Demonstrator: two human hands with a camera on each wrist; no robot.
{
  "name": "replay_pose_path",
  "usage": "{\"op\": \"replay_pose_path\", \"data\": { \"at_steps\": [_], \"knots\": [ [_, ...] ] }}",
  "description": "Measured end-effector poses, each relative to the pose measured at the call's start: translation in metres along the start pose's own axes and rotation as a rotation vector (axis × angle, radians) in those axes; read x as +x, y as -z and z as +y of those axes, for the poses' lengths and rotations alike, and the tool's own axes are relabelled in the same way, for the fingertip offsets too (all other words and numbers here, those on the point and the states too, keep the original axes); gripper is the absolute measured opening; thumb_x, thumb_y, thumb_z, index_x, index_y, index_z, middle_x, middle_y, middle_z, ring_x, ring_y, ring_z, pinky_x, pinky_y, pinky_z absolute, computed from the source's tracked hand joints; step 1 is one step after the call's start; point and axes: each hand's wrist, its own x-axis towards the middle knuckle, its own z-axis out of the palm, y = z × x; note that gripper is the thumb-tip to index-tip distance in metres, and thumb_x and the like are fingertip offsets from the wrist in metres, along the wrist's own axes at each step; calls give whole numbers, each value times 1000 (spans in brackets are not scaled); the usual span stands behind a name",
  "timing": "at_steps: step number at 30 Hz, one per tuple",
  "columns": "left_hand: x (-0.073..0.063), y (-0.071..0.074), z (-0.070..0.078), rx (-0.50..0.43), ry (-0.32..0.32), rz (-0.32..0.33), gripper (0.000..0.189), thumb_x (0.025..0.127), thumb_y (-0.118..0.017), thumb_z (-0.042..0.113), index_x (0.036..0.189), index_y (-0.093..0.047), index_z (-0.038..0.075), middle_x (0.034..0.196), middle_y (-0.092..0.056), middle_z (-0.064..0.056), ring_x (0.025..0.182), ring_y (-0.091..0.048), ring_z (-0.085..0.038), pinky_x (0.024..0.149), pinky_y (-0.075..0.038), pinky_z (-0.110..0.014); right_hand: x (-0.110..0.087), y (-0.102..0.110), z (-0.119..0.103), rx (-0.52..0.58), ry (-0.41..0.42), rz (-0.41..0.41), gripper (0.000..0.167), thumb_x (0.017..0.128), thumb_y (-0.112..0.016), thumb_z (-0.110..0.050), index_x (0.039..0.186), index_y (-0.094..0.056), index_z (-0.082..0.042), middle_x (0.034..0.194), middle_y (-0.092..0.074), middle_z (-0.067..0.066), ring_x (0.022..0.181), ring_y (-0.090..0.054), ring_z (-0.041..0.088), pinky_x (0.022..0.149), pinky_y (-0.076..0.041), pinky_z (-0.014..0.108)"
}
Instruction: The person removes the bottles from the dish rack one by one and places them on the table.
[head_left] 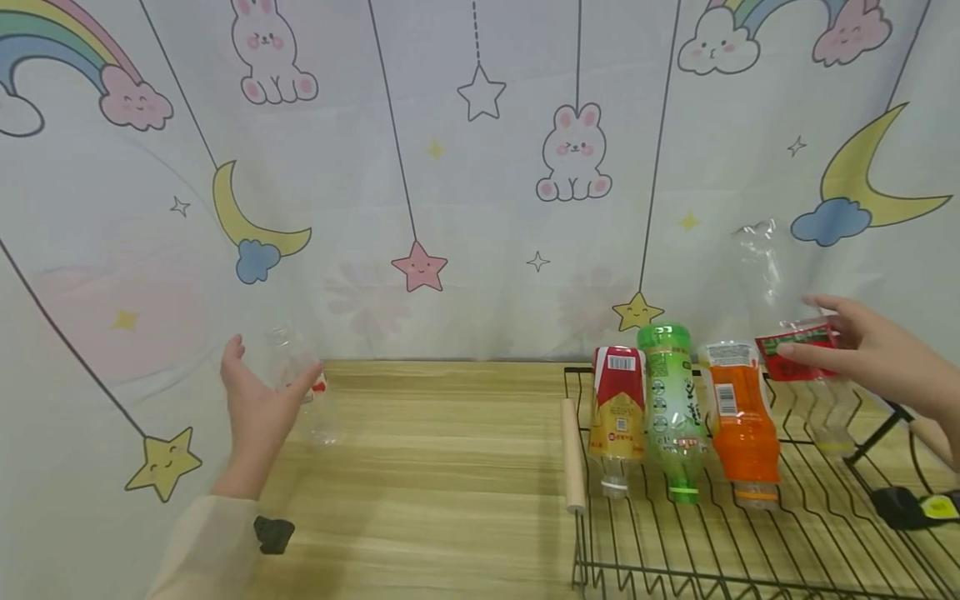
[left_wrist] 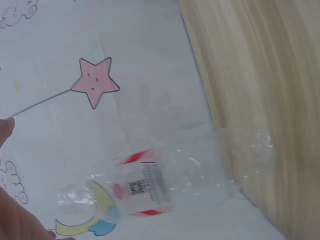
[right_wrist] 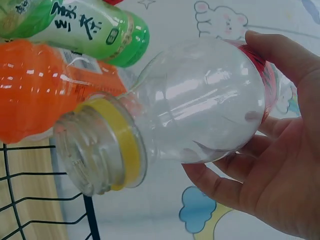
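Three bottles (head_left: pixel 675 417) already lie in the rack (head_left: pixel 787 533) at right. The right hand (head_left: pixel 877 358) grips a clear bottle (head_left: pixel 806 367) above it; the left hand (head_left: pixel 258 408), fingers straight, touches another bottle (head_left: pixel 303 392) standing far left on the worktop (head_left: pixel 435 483).
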Motion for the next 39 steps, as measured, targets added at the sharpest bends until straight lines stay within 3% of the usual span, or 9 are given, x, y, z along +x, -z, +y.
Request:
{"op": "replay_pose_path", "data": {
  "at_steps": [3,7,11,16,22,26,30,39],
  "knots": [
    [-5,1,16,0,-52,-50,107,82,-74,40,154,2,20,160,-3,-8,147,-6,-31,115,-13,-58,-1,2,-11,1,31,-11,91,95,-59,-36,149,-1,10,130,-34,45,104,-48,56,75,-54,54],
    [-15,-2,38,45,-141,-101,108,80,-78,36,154,-3,16,159,-9,-13,145,-13,-37,113,-17,-60,-2,3,-25,-13,72,-17,91,93,-62,-36,151,-5,6,132,-39,41,109,-48,52,81,-48,61],
    [-26,-9,55,141,-286,-135,104,77,-81,30,152,-13,8,153,-22,-21,139,-24,-43,109,-22,-63,-2,2,-38,-51,112,-21,91,91,-65,-40,152,-11,2,134,-42,37,115,-46,52,83,-42,67],
    [-40,-21,73,226,-459,-177,96,73,-84,26,147,-26,3,148,-32,-21,134,-30,-43,105,-23,-65,-3,-2,-57,-79,147,-54,89,89,-66,-44,152,-19,-4,138,-42,34,119,-43,51,84,-42,68],
    [-56,-35,95,267,-586,-238,92,70,-86,29,143,-35,3,149,-34,-17,135,-32,-40,108,-20,-62,-8,-12,-81,-9,219,-101,79,88,-69,-37,147,-28,-5,123,-56,19,108,-54,37,79,-52,51],
    [-67,-43,106,290,-677,-270,91,70,-86,31,143,-36,6,149,-33,-14,136,-31,-36,108,-15,-66,-10,-20,-95,-6,255,-113,77,85,-73,-37,145,-34,-8,119,-59,13,100,-57,28,73,-52,38],
    [-78,-49,114,321,-798,-264,89,70,-86,33,141,-38,8,148,-36,-15,138,-31,-36,106,-14,-71,-11,-27,-108,15,272,-149,76,83,-74,-39,144,-37,-11,120,-58,12,92,-59,22,70,-52,33],
    [-96,-65,128,315,-1057,-220,89,65,-89,35,136,-41,10,143,-42,-17,134,-37,-40,102,-27,-71,-13,-37,-132,117,342,-245,73,82,-76,-36,141,-39,-14,121,-56,14,80,-62,18,63,-56,29]
  ]
}}
